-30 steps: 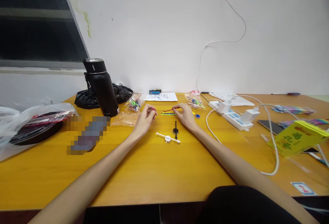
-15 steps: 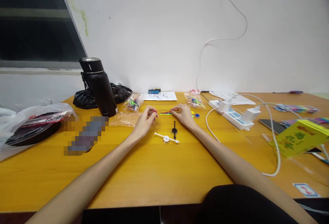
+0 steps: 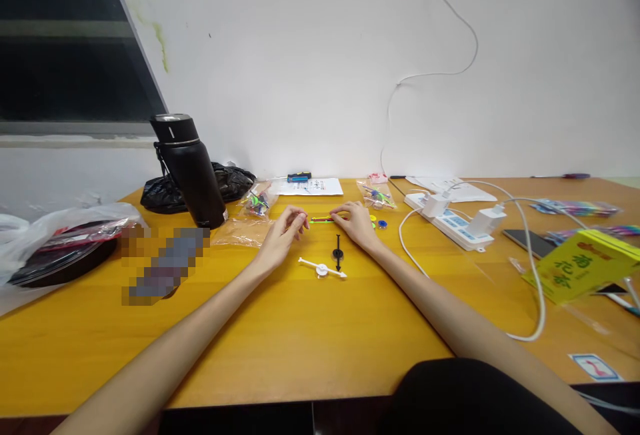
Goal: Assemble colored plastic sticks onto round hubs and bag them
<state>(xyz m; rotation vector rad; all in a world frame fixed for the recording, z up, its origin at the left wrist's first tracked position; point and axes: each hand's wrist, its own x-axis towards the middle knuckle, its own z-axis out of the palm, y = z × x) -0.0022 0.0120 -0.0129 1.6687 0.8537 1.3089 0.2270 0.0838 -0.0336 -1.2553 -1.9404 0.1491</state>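
Note:
My left hand is above the table with its thumb and fingers curled together; anything between them is too small to make out. Across from it, my right hand has its thumb and finger closed at the right end of a red arrow, which lies alongside other thin coloured arrows. Nearer to me, a black arrow spinner points toward my body. A white arrow spinner lies slantwise beside it. Just right of my right hand are a yellow disc and a blue disc.
Bags of small coloured parts lie behind my hands. A black bottle stands left. On the right are a white power strip with looping cables and a yellow box. A screwdriver rests on paper.
The red arrow at my right fingers was tilted up and now lies flatter along the others. My left fingers have shifted slightly. The whole view has moved a little.

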